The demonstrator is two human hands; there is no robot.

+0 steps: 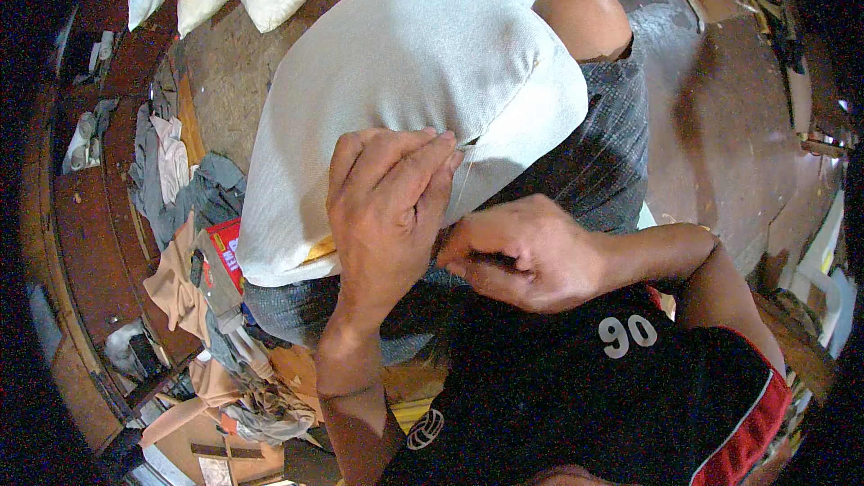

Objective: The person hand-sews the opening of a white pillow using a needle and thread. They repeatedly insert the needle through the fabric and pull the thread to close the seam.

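On the cushion (396,63) across the lap (589,157), the seam (509,97) pinched by the left hand (387,193) is best held flat, with jerks avoided by the right hand (535,252) (curled beside the cushion, its hold untellable).

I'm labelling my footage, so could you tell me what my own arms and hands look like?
Your left hand and right hand are ungloved, with no ring, watch or bracelet visible. Both forearms are bare. The right sleeve is short and black, with a red panel and thin pale piping.
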